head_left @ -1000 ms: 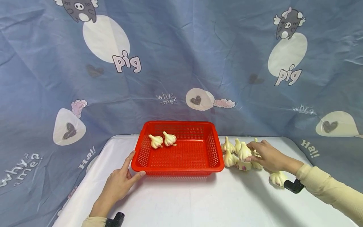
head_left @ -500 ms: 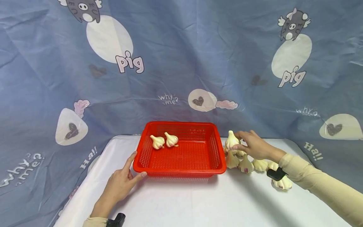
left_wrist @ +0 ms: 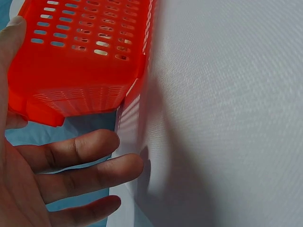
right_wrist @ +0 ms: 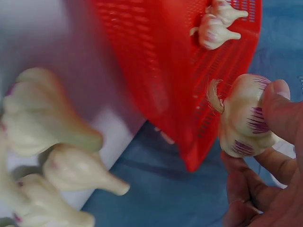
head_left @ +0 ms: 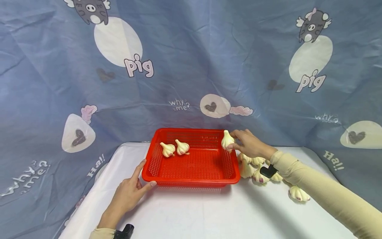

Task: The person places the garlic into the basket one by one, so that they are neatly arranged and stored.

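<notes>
Shifted toward 9 o'clock: right hand (head_left: pixel 248 143) with garlic bulb (head_left: pixel 227 141), at 2 o'clock of red basket (head_left: pixel 191 181) | thumb and fingers pinch bulb | left hand (head_left: pixel 127 193): fingers extended, touching basket at 8 o'clock

On the table (head_left: pixel 185 212), the basket (head_left: pixel 191 181) is backed at 12 o'clock by the hanging cloth (head_left: pixel 179 76). Within the basket, measured from its middle, one garlic bulb (head_left: pixel 168 150) is placed at 10 o'clock and a second bulb (head_left: pixel 182 148) at 11, just beside it. The basket's 8 o'clock corner is touched by the left hand (head_left: pixel 127 193). At its 2 o'clock corner, a third bulb (head_left: pixel 227 141) is held in the right hand (head_left: pixel 248 144). Just beyond the 3 o'clock wall, a cluster of bulbs (head_left: pixel 261 176) is gathered; at the cluster's 4 o'clock, an outlying bulb (head_left: pixel 299 194) is set.
</notes>
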`<state>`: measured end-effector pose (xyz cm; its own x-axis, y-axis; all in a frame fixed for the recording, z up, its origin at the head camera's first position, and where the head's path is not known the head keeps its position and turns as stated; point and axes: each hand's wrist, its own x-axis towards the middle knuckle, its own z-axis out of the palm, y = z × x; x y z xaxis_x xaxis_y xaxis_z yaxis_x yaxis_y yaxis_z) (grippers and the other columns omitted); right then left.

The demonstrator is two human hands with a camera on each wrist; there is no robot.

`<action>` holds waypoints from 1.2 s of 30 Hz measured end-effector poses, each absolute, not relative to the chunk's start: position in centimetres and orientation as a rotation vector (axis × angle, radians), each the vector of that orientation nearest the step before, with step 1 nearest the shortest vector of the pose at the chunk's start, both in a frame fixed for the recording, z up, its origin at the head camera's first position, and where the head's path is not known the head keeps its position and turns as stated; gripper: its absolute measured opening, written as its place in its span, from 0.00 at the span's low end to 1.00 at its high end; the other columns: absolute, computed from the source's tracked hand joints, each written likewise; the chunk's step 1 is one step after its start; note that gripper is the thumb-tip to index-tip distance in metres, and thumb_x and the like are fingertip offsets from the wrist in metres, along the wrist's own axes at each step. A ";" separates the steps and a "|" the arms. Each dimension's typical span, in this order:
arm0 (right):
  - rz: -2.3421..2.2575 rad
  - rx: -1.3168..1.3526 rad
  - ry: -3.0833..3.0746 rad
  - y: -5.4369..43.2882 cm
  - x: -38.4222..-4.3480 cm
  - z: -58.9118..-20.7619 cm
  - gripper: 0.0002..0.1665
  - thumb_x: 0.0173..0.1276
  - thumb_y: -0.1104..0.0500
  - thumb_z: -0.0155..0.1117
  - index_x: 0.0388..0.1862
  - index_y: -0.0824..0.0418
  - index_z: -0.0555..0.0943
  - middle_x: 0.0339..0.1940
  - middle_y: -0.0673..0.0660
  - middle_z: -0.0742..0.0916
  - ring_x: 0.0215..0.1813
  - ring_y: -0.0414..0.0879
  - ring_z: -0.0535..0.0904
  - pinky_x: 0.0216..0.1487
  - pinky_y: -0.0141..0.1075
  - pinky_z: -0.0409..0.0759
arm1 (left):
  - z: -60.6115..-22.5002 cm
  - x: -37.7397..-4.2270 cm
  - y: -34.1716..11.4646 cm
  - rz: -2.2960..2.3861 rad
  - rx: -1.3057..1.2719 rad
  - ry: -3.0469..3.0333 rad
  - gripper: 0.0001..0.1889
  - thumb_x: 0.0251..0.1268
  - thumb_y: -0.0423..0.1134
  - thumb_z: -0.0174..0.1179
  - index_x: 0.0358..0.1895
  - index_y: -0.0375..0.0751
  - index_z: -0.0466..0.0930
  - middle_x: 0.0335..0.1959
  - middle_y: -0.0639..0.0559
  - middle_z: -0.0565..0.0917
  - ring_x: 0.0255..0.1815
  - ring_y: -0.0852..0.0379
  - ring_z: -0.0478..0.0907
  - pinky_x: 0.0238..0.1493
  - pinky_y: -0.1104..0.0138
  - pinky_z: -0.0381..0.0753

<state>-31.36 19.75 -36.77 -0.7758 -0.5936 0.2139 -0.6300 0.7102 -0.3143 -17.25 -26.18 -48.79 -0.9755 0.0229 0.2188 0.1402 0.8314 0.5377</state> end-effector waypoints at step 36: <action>0.514 0.957 -2.947 11.9 -36.5 -38.8 0.30 0.67 0.49 0.79 0.57 0.69 0.82 0.49 0.60 0.91 0.53 0.60 0.85 0.68 0.58 0.70 | -48.9 -17.2 -26.2 -0.864 -0.119 -2.798 0.49 0.66 0.65 0.69 0.86 0.60 0.56 0.18 0.62 0.73 0.19 0.64 0.68 0.27 0.67 0.68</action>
